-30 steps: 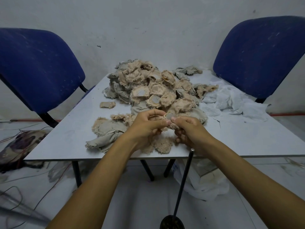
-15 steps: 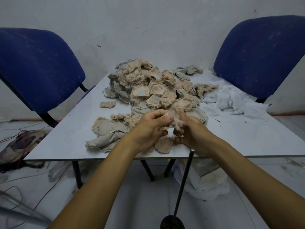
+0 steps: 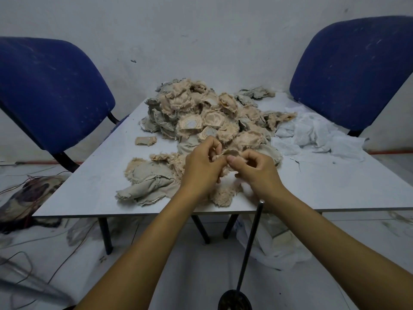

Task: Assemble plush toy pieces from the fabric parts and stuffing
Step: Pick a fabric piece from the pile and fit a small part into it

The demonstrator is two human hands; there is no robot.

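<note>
Table (image 3: 335,186): a pale grey top ran from the near edge back to a white wall, with a blue chair (image 3: 51,92) at its far left corner and a second blue chair (image 3: 355,70) at its far right.
Pile (image 3: 207,117): a big loose heap of beige and grey fabric parts lay at the middle and back of the table, many with frayed edges.
White fabric (image 3: 312,135): crumpled thin sheets lay to the right of the pile; whether this was the stuffing could not be told.
Near pieces (image 3: 147,182): a few larger grey and beige parts lay flat at the near edge, just left of the hands.
Rod (image 3: 250,242): a thin dark rod stood up from a round base on the floor to the table's near edge.
Left hand (image 3: 201,168): held above the near edge, its fingers curled and pinching one end of a small piece.
Right hand (image 3: 257,171): touching the left, thumb and fingers curled, pinching the other end.
Piece (image 3: 230,152): a small beige fabric scrap, held between both hands just in front of the pile.
Handling: the piece looked light, limp and fuzzy, likely to fold or fray. It would best be pinched at its edge or seam, gently, with both hands spreading any opening.
</note>
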